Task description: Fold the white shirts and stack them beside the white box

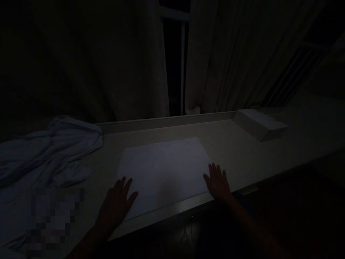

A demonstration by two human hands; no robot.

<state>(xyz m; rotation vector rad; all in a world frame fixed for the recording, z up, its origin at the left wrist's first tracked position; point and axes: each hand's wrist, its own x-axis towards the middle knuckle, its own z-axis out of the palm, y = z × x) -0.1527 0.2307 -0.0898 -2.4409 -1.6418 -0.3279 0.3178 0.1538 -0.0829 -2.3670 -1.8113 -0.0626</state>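
Note:
A pale rectangular cloth (164,165) lies spread flat on the light-coloured table (223,144), close to its front edge. My left hand (115,201) rests at the cloth's left side, fingers stretched out and apart, with the thumb over the fabric. At the right side, my right hand (217,181) lies flat with spread fingers, its thumb and palm by the cloth's edge. Neither hand grips anything. The scene is very dark, so fine creases in the cloth are hard to make out.
Crumpled pale fabric (59,151) is heaped on the table's left. A white box-like block (260,124) stands at the back right. Behind a low raised ledge (167,122) hang long curtains (129,64). Part of the lower left is pixelated.

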